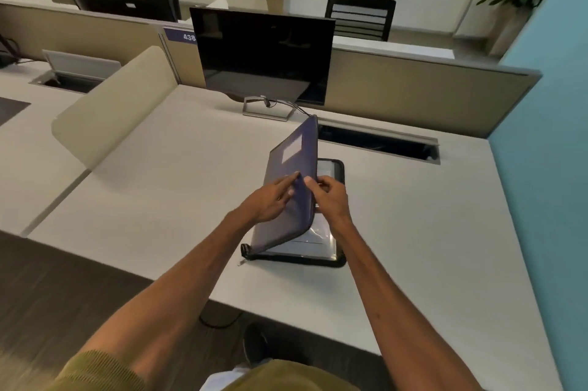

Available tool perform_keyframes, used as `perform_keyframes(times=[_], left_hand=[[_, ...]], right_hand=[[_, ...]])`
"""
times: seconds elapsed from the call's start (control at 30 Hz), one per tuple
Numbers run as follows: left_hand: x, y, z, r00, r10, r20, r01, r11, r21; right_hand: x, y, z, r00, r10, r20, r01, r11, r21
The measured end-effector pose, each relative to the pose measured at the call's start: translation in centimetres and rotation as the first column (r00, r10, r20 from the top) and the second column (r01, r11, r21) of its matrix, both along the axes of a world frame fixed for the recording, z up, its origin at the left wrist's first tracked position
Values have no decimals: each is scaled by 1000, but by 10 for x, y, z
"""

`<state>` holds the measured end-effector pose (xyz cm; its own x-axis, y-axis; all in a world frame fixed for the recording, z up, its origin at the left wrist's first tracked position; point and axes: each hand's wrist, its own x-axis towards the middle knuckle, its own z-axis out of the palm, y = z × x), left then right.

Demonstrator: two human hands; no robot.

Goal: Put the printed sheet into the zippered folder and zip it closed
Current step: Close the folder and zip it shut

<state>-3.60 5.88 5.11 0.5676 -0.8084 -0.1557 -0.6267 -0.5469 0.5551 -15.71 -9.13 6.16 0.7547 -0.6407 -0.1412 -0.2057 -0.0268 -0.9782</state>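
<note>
Grip, left hand (273, 199): fingers extended and loosely spread, laid flat against the outer face of the raised cover; not curled round anything. Grip, right hand (327, 198): fingers curled, pinching the free edge of the same cover between thumb and fingertips, about midway along that edge.

Zippered folder (294, 187) lay on the worktop (413, 231), well in from the near edge and in front of the monitor (264, 53). Folder was open and partly folded: dark cover (291, 164) stood tilted up from the left-hand spine, with a pale rectangular label on its outer face. Base half lay flat, its black zip border visible along the near and right sides. Zip was unfastened; a loose zip end with its pull (245, 255) hung off the near-left corner onto the worktop.

Contents: printed sheet (313, 242) lay flat inside the base half, within the zip border, under what looked like a shiny clear sleeve; faint lines of print showed near its lower part. Its upper portion was hidden by the cover and the right hand. Another pale patch showed inside the far corner of the base; could not tell if it was the same sheet.

Cable slot in the worktop lay just beyond the folder, to the right.
</note>
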Motion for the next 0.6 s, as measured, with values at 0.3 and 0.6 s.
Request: perform_keyframes(times=[0.3,0.6], left_hand=[[-28,-14,-78,986,-134,96,95,939,330],[-32,-5,-98,967,-221,131,148,895,421]], right_hand=[[-31,-55,-78,914,-162,-372,150,987,-62],[-44,-55,-122,859,-142,-492,90,988,-127]])
